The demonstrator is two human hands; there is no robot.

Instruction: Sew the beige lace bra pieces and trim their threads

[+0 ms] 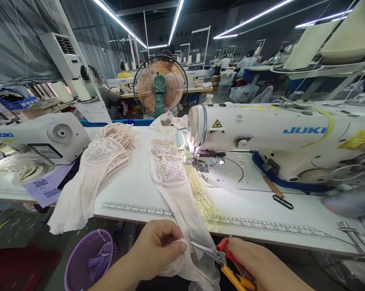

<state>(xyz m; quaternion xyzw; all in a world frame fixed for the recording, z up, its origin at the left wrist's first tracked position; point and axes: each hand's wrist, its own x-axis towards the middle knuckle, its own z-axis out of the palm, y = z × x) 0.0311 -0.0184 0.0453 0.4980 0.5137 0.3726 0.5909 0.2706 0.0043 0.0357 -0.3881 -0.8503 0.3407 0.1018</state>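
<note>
My left hand (pixel 160 246) pinches the edge of a pale pink lace bra (pixel 172 171) between thumb and fingers, just off the table's front edge. The bra's cups lie on the table beside the sewing machine needle, and its band hangs down over the edge. In my right hand (pixel 252 258) is a pair of scissors (pixel 214 254) with red and orange handles. Their blades point left, parted around or beside the fabric near my left fingertips; whether they touch it I cannot tell. A shiny yellowish strip (pixel 200 198) runs along the bra's right side.
A white sewing machine (pixel 246 125) stands right, its lamp lit. Stacked bras (pixel 106 149) lie left, by a second machine (pixel 64 137). A wooden-handled tool (pixel 273 188) rests on the tabletop. A purple basket (pixel 72 262) stands below; a fan (pixel 160 83) is behind.
</note>
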